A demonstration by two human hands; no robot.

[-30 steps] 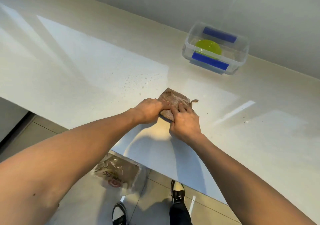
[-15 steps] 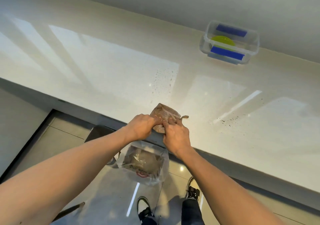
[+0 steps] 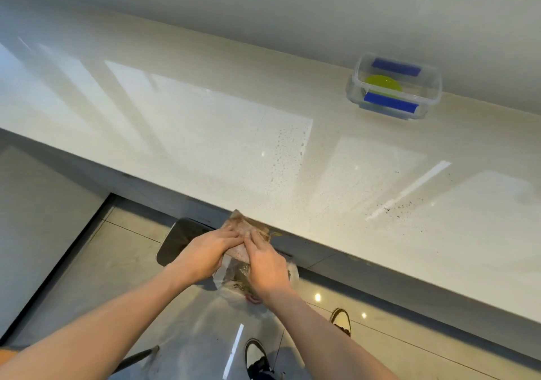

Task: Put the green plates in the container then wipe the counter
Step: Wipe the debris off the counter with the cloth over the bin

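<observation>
Both hands, left hand (image 3: 205,255) and right hand (image 3: 268,264), are pinching the brown cloth (image 3: 244,229) at the counter (image 3: 205,133) edge; keeping it folded over the bag (image 3: 234,280) should catch crumbs, while green plates (image 3: 383,84) are sitting in the container (image 3: 393,87)

Far right on the glossy cream counter (image 3: 205,133): clear container (image 3: 393,87) with blue clips, lidless, green plates (image 3: 383,84) lying flat inside. Near edge: brown cloth (image 3: 243,227), crumpled, overhanging the rim. Dark crumbs (image 3: 401,205) scattered right.
</observation>
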